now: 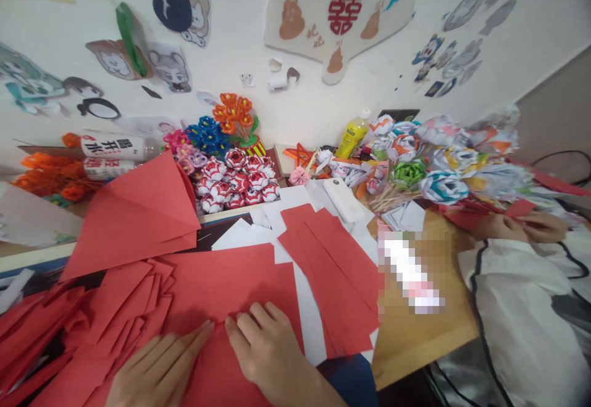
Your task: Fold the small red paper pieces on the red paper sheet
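A large sheet of red paper (249, 271) lies flat at the front of the table. On its near part rests my left hand (161, 364), flat, its fingers stretched out and close to each other. Just to its right, my right hand (263, 339) presses on the same paper with bent fingers, thumb and fingertips near the left fingertips. Whether it pinches an edge there is too small to tell. Cut red pieces (124, 308) are heaped left of the sheet, and long red strips (337, 278) lie on white paper (309, 308) to its right.
Folded red sheets (138, 210) stand at the back left. Red-white paper flowers (237, 179), a yellow bottle (353, 136), a white case (344, 199) and paper bouquets (446, 185) line the back. At the right, another person's hands (521, 225) hold red paper. A blurred patch covers the brown table (425, 339).
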### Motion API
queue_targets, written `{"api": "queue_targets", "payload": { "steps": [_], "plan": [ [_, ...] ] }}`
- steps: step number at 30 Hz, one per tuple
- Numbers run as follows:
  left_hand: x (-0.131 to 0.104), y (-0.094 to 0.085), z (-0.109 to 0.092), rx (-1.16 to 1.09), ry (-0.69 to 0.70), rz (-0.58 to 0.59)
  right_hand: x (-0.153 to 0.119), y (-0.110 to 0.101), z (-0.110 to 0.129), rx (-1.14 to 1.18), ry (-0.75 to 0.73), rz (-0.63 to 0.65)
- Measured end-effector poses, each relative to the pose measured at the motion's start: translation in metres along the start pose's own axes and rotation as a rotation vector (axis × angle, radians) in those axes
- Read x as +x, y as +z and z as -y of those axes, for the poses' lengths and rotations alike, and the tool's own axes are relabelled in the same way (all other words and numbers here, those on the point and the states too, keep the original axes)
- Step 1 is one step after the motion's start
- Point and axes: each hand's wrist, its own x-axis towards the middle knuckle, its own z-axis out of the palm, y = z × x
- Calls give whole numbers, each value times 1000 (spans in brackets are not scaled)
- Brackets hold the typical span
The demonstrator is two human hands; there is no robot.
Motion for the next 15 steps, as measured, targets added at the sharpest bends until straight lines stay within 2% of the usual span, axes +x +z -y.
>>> {"api": "queue_targets", "payload": {
  "steps": [3,6,10,15],
  "plan": [
    [2,-2,1,-6,34,16,0,-3,0,0,4,-1],
    [2,-2,0,-21,2,24,0,-4,-1,-4,-8,23],
    [2,1,-3,-28,-26,-23,-1,-3,-3,-15,-27,14],
    [6,1,-8,-7,-30,3,-4,-1,-3,24,-4,16]
  ]
}}
